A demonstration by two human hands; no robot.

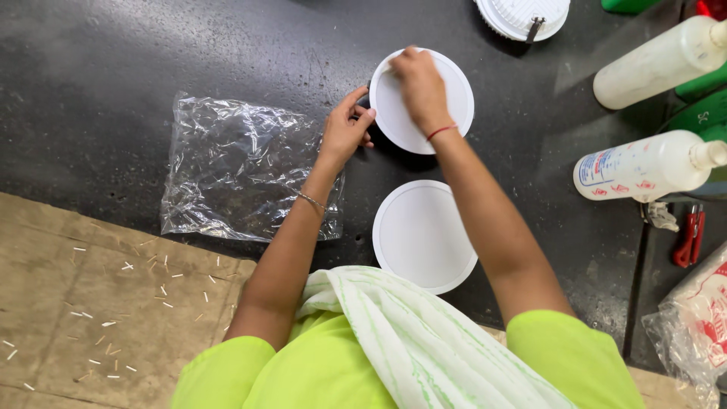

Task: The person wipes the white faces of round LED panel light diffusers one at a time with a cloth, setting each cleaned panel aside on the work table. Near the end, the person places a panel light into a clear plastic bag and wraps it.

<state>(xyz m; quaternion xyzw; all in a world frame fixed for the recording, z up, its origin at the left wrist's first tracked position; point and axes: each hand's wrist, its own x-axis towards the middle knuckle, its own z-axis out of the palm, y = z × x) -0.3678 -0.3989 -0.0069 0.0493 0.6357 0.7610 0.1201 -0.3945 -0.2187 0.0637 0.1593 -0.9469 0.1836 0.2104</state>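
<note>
A round white disc-shaped panel (454,106) lies on the dark work surface (113,68) at the upper middle. My right hand (419,83) rests flat on its face, fingers pressed near its far left edge. My left hand (344,129) pinches the panel's left rim, with a dark part showing under it. A second round white panel (422,235) lies face up nearer to me, between my forearms, touched by neither hand.
A crumpled clear plastic bag (235,167) lies left of my left arm. Two white plastic bottles (651,167) (659,60) lie at the right. Another white round part (522,15) sits at the top edge. Red pliers (687,236) and a printed bag (700,318) sit far right. Cardboard (91,303) carries small scraps.
</note>
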